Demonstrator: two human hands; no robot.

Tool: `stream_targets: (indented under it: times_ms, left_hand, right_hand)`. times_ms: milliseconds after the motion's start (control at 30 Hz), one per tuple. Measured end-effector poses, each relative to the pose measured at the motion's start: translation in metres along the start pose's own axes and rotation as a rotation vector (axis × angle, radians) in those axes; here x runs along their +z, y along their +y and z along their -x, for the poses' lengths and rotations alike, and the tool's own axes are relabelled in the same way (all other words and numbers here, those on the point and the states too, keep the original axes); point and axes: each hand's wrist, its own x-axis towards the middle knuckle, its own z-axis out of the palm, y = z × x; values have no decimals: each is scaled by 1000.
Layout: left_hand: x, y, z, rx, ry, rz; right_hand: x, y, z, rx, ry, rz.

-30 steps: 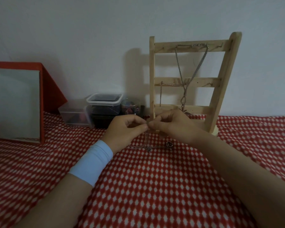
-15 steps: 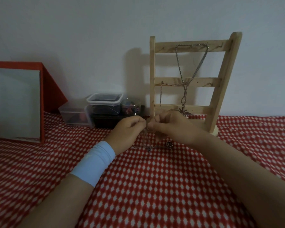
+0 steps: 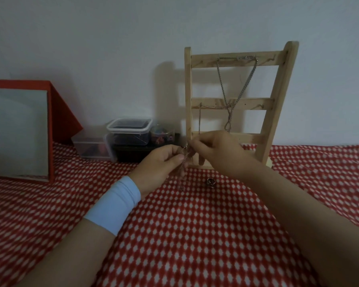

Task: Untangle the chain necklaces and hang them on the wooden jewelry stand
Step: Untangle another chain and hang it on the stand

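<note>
A thin metal chain necklace point(image 3: 183, 162) is pinched between thumb and fingertips of both hands, the left hand point(image 3: 162, 162) at its 9 o'clock and the right hand point(image 3: 214, 150) at 3. Its tail dangles toward the red-and-white diamond-patterned cloth point(image 3: 195, 224). At 12 o'clock, against a white wall, a ladder-shaped wooden jewelry stand point(image 3: 232, 102) carries a silver chain point(image 3: 228, 114). At 10 o'clock, clear plastic lidded boxes point(image 3: 129, 131) hold dark, indistinct contents.

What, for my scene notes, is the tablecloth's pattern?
The tablecloth is red with rows of small white diamonds, clearest in the head view.

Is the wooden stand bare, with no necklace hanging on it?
No, a silver chain hangs from the top rung of the wooden stand.
</note>
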Motion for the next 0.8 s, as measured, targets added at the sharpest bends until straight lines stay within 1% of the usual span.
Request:
stream_targets:
  times_ms: [67, 133, 200, 300, 367, 400, 433, 467, 567, 600, 633, 700, 800]
  left_hand:
    - [-2, 0, -1, 16, 30, 11]
    - [-4, 0, -2, 3, 42, 38]
    - [-6, 0, -2, -28, 58, 80]
    - [-9, 0, -2, -64, 52, 157]
    - [-13, 1, -1, -90, 34, 212]
    - [-15, 2, 0, -101, 38, 217]
    - [-17, 3, 0, -111, 52, 209]
    - [-19, 3, 0, -116, 75, 184]
    - [-28, 3, -1, -136, 184, 70]
    - [-31, 3, -2, -155, 212, 68]
    - [-32, 3, -2, -176, 227, 91]
    - [-33, 3, -2, -204, 244, 116]
    - [-33, 0, -1, -247, 227, 21]
  right_hand:
    - [-1, -4, 0, 168, -44, -302]
    - [-2, -5, 0, 301, -86, -502]
    - [-3, -4, -3, 378, -96, -692]
    - [-11, 0, -4, 444, -87, -989]
    - [-17, 2, -2, 473, -117, -1066]
    - [-19, 3, -1, 474, -141, -1039]
    - [-22, 4, -1, 460, -151, -959]
    - [-23, 5, -1, 432, -136, -795]
    - [-28, 14, -3, 280, -45, 21]
    - [-28, 17, -5, 250, -55, 188]
    - [-29, 19, -6, 243, -83, 270]
    - [-32, 20, -6, 256, -177, 349]
    - [-36, 14, -5, 281, -426, 399]
